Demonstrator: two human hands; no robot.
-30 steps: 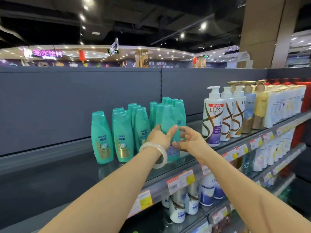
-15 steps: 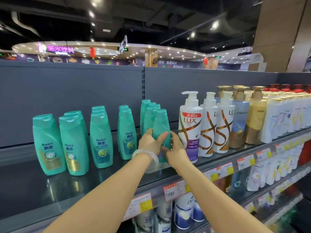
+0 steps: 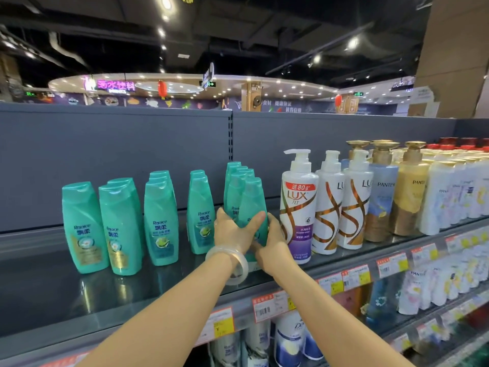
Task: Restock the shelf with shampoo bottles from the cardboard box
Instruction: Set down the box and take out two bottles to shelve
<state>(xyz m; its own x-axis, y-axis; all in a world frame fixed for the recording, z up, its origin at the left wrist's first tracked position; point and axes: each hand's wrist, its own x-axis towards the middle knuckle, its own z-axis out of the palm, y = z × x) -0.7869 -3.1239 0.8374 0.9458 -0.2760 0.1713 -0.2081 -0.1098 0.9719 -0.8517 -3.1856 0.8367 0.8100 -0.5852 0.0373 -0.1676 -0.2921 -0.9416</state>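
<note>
Several teal Rejoice shampoo bottles stand in short rows on the dark top shelf [image 3: 53, 292]. The front bottle of the rightmost row [image 3: 252, 200] is held between both hands. My left hand [image 3: 232, 230], with a pale bangle on its wrist, wraps the bottle's left side, thumb across its front. My right hand [image 3: 274, 241] grips its lower right side, just beside the white Lux pump bottle [image 3: 299, 205]. Other teal bottles [image 3: 82, 226] stand further left. The cardboard box is out of view.
To the right the shelf carries more Lux [image 3: 328, 205] and Pantene [image 3: 408, 192] pump bottles packed close together. Price tags [image 3: 270, 305] line the shelf's front edge. Lower shelves hold white bottles [image 3: 288, 337]. A grey back panel [image 3: 132, 160] rises behind.
The view has swung left, showing more teal bottles at the left. Both hands have closed in on the front bottle of the rightmost row, which now stands close beside the Lux bottle.
</note>
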